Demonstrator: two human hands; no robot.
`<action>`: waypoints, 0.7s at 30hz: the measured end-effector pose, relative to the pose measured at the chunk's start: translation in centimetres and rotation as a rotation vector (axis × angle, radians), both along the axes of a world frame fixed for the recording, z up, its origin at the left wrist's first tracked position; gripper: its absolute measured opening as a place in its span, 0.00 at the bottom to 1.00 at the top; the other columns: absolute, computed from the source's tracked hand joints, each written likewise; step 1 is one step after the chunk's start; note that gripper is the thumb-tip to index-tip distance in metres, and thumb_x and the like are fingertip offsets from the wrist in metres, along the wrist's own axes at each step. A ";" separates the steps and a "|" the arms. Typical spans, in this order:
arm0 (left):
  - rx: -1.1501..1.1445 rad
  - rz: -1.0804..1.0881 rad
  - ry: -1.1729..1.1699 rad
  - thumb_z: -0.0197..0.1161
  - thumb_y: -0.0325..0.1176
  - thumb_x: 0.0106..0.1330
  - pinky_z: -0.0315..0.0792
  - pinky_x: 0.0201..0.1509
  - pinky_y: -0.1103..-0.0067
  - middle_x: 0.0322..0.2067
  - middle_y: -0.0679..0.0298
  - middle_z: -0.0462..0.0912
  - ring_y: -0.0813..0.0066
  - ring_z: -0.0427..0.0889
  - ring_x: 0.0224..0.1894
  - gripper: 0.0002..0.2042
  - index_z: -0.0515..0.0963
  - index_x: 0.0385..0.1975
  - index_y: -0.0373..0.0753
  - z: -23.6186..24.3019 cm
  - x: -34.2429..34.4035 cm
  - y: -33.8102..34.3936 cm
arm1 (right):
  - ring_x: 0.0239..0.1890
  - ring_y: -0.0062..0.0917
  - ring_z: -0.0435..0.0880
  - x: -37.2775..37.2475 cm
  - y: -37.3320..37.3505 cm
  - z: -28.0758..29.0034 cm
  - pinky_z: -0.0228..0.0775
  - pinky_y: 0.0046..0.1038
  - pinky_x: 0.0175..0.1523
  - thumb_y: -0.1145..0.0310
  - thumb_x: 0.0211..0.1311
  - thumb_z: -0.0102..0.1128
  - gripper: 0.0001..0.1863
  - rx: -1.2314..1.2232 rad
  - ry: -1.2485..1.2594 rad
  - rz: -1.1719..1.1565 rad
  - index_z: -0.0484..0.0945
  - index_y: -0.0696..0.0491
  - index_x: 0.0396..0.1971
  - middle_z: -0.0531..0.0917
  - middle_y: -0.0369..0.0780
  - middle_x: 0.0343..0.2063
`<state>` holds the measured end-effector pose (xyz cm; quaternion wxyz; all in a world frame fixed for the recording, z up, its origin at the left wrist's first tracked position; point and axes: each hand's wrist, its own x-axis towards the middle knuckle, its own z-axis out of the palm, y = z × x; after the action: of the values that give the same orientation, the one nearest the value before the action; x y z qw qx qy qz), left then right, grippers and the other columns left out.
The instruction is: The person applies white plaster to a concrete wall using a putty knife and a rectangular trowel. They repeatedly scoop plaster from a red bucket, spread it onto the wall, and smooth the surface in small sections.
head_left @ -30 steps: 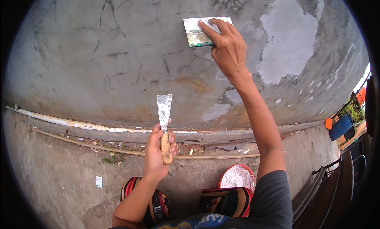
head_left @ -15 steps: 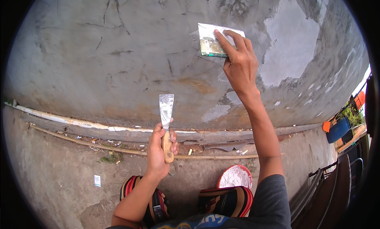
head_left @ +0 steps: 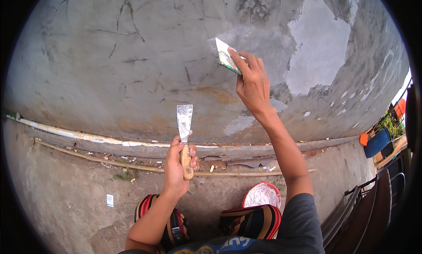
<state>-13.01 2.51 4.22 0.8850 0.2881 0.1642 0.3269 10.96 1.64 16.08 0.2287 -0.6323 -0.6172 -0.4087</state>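
The fingers (head_left: 241, 60) of the right hand (head_left: 254, 85) press flat on a small rectangular scraper blade (head_left: 226, 56), gripping it by its lower edge and holding it tilted against the grey wall (head_left: 110, 69), at the left margin of a fresh pale patch of filler (head_left: 318, 43). The left hand (head_left: 178, 166) is clenched round the wooden handle of a putty knife (head_left: 184, 131), thumb up the handle, blade upright and well apart from the wall — smears of filler show on the blade.

Outward from the hands: a white pipe (head_left: 70, 134) and a thin cane (head_left: 110, 161) run along the foot of the wall; a red bowl (head_left: 262, 195) of white filler sits on the concrete floor (head_left: 66, 201) just beside the person's right foot; both feet wear striped sandals (head_left: 250, 221).

Risks, as judged: the scraper blade is held by fingertip pressure alone, so a slip on wet filler could drop it or drag a ridge through the fresh patch. The bowl lies close to the foot — a shift of stance could tip it. The wall is cracked in several places; loose surface may lift under the blade.

Count: one scraper blade, one putty knife, one bowl, two sandals, one pipe, one cane, one large filled patch with smaller dabs near it.
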 end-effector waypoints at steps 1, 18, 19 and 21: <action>-0.001 -0.001 -0.007 0.43 0.39 0.72 0.63 0.26 0.83 0.26 0.70 0.69 0.84 0.65 0.21 0.18 0.68 0.58 0.43 0.0 -0.1 -0.1 | 0.44 0.35 0.73 -0.4 -0.1 1.9 0.69 0.34 0.47 0.86 0.43 0.58 0.35 0.097 0.019 -0.028 0.73 0.57 0.59 0.75 0.42 0.50; -0.006 0.013 0.000 0.43 0.40 0.72 0.63 0.26 0.83 0.26 0.71 0.67 0.84 0.64 0.21 0.19 0.68 0.59 0.43 0.7 -0.8 0.0 | 0.50 0.38 0.73 -3.6 6.7 -9.6 0.67 0.37 0.55 0.92 0.42 0.53 0.41 0.173 0.302 0.240 0.72 0.52 0.63 0.76 0.42 0.53; -0.002 0.013 -0.003 0.43 0.40 0.72 0.63 0.26 0.83 0.26 0.71 0.67 0.84 0.64 0.21 0.19 0.67 0.59 0.43 0.8 -1.2 0.0 | 0.51 0.38 0.73 -3.6 5.9 -7.9 0.67 0.37 0.54 0.91 0.43 0.53 0.40 0.227 0.319 0.253 0.72 0.53 0.63 0.76 0.43 0.53; -0.006 0.002 -0.025 0.43 0.40 0.72 0.63 0.26 0.83 0.26 0.71 0.67 0.84 0.64 0.21 0.19 0.67 0.59 0.43 1.0 -1.1 -0.1 | 0.51 0.39 0.74 -2.3 3.3 -3.8 0.69 0.36 0.53 0.91 0.44 0.51 0.39 0.394 0.289 0.164 0.72 0.54 0.62 0.76 0.44 0.52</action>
<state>-14.07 2.38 5.24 0.8875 0.2813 0.1545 0.3307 8.64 4.95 12.24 0.4655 -0.5754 -0.5357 -0.4064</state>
